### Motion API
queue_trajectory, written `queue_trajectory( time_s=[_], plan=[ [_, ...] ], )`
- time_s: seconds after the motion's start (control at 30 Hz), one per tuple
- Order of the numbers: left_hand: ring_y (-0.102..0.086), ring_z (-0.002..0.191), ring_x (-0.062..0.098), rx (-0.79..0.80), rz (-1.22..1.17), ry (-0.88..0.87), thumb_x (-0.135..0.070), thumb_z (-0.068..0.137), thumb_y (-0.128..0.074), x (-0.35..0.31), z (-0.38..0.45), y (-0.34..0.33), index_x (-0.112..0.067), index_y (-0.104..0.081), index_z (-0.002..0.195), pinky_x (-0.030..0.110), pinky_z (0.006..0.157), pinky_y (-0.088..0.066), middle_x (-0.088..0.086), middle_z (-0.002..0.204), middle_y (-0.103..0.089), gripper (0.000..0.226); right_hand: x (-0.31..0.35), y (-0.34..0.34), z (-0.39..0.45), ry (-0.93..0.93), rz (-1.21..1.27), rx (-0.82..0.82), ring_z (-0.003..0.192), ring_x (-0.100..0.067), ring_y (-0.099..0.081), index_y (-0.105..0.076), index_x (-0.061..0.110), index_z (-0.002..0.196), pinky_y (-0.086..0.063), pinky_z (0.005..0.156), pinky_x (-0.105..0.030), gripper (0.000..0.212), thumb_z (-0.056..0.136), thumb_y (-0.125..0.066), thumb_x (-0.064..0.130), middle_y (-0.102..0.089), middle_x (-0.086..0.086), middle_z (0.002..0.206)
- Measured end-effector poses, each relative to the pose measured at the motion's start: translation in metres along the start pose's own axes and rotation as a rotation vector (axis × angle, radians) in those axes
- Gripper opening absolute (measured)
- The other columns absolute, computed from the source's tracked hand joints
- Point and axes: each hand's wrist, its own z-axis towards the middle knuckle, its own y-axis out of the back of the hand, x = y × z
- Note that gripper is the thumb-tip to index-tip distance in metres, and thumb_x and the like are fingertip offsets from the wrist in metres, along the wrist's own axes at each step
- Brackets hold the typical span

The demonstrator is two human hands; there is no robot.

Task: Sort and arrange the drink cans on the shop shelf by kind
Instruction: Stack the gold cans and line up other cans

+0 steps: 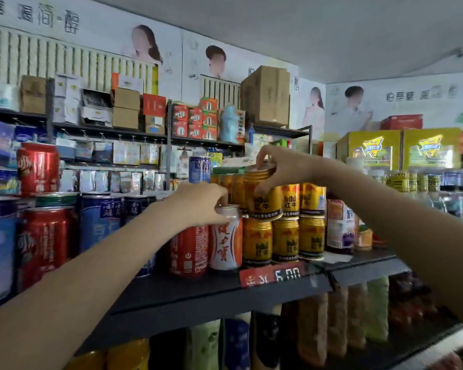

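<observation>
On the black shelf (198,292) stand mixed drink cans. My left hand (198,202) grips the top of an orange-and-white can (226,244) that stands beside a red cola can (189,249). My right hand (281,166) holds a gold Red Bull can (262,198) by its rim, slightly tilted, on the upper layer of a two-high stack of gold cans (286,241). Blue cans (99,222) and red cans (44,244) stand to the left.
A red price tag (273,276) hangs on the shelf edge. A small carton (341,227) stands right of the gold cans. A lone blue can (199,169) sits behind. Snack bags fill the shelf below, boxes the racks behind, yellow cartons (401,149) at right.
</observation>
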Motion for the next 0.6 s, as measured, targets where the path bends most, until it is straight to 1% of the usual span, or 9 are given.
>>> queue_trajectory(
  time_s=[0.1,0.2,0.27,0.33,0.4,0.5,0.6],
  plan=[
    [-0.058,0.098,0.014,-0.068,-0.021,-0.010,-0.034,0.085,-0.061,-0.001,0.000,-0.003,-0.019,-0.058,0.110,0.036,0.090,-0.047,-0.004,0.105,-0.062,0.029,-0.006,-0.008,0.013,0.033,-0.023,0.017,0.098,-0.017,-0.043,-0.044,0.015,0.112,-0.044,0.075,-0.030,0.051,0.074,-0.076,0.024,-0.043,0.000,0.112],
    [-0.057,0.091,0.013,-0.137,-0.022,-0.027,-0.029,0.085,-0.062,-0.001,0.000,-0.008,-0.019,-0.059,0.105,0.031,0.089,-0.043,-0.006,0.093,-0.060,0.023,-0.009,-0.010,0.024,0.050,-0.110,0.021,0.097,-0.019,-0.048,-0.044,0.017,0.110,-0.046,0.080,-0.033,0.050,0.074,-0.075,0.031,-0.049,-0.002,0.110],
    [-0.056,0.088,0.013,-0.160,-0.035,-0.026,-0.028,0.085,-0.062,0.000,-0.001,-0.011,-0.019,-0.059,0.102,0.031,0.091,-0.039,-0.007,0.088,-0.059,0.020,-0.010,-0.008,0.028,0.063,-0.251,0.022,0.098,-0.019,-0.050,-0.047,0.015,0.112,-0.047,0.085,-0.034,0.050,0.075,-0.073,0.037,-0.054,-0.005,0.112],
    [-0.056,0.087,0.013,-0.176,-0.057,-0.026,-0.028,0.084,-0.064,0.000,-0.002,-0.013,-0.020,-0.059,0.098,0.032,0.093,-0.039,-0.006,0.090,-0.062,0.018,-0.009,-0.006,0.031,0.063,-0.380,0.029,0.105,-0.021,-0.051,-0.050,0.012,0.118,-0.046,0.089,-0.033,0.054,0.076,-0.071,0.040,-0.054,-0.006,0.119],
    [-0.058,0.089,0.013,-0.185,-0.071,-0.026,-0.028,0.083,-0.064,0.000,-0.003,-0.015,-0.020,-0.058,0.096,0.033,0.092,-0.042,-0.004,0.092,-0.064,0.016,-0.007,-0.005,0.033,0.056,-0.429,0.040,0.111,-0.023,-0.050,-0.050,0.012,0.122,-0.044,0.092,-0.034,0.058,0.076,-0.071,0.039,-0.053,-0.007,0.123],
    [-0.057,0.089,0.012,-0.194,-0.044,-0.023,-0.028,0.085,-0.062,-0.001,-0.003,-0.017,-0.020,-0.057,0.097,0.034,0.094,-0.041,-0.006,0.094,-0.064,0.015,-0.005,-0.007,0.035,0.053,-0.431,0.042,0.111,-0.023,-0.051,-0.049,0.011,0.122,-0.045,0.095,-0.036,0.058,0.075,-0.073,0.037,-0.055,-0.007,0.122],
    [-0.055,0.087,0.010,-0.210,-0.014,-0.027,-0.029,0.086,-0.060,-0.002,-0.003,-0.019,-0.022,-0.055,0.098,0.034,0.098,-0.036,-0.008,0.094,-0.061,0.015,-0.008,-0.008,0.033,0.066,-0.396,0.034,0.111,-0.022,-0.052,-0.049,0.011,0.122,-0.044,0.093,-0.033,0.057,0.076,-0.072,0.036,-0.055,-0.007,0.122]
  ],
)
